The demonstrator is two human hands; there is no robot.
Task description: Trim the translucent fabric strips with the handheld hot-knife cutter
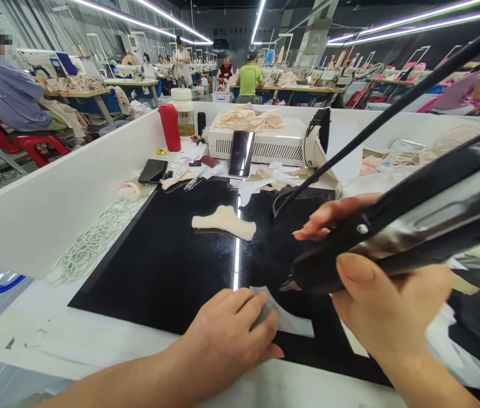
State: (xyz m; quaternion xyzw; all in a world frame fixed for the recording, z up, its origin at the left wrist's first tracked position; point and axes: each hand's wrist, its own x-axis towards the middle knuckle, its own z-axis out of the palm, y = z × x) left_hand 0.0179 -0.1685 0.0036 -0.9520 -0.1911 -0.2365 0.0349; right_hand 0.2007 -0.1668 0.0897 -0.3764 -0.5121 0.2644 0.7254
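My left hand (240,326), fingers curled and close together, grips a curved pale grey piece (293,323) against the glossy black board (150,272). Its material is hard to tell, and its left part is hidden under my fingers. In my right hand (396,309) is a black hand-held tool (325,266) with a silver-coloured side, my thumb and fingers closed around it. The tool's narrow tip points down at the board, just above and right of the grey piece. Farther back on the board, apart from both hands, lies a cream padded fabric piece (225,222).
A black cord (376,119) slants across the right side. Behind the board are a phone (241,153), a white vented box (274,141), a red cup (169,127) and scraps. Tangled pale cord (95,243) lies left, beside a white side wall (65,170). Other people sit at sewing tables beyond.
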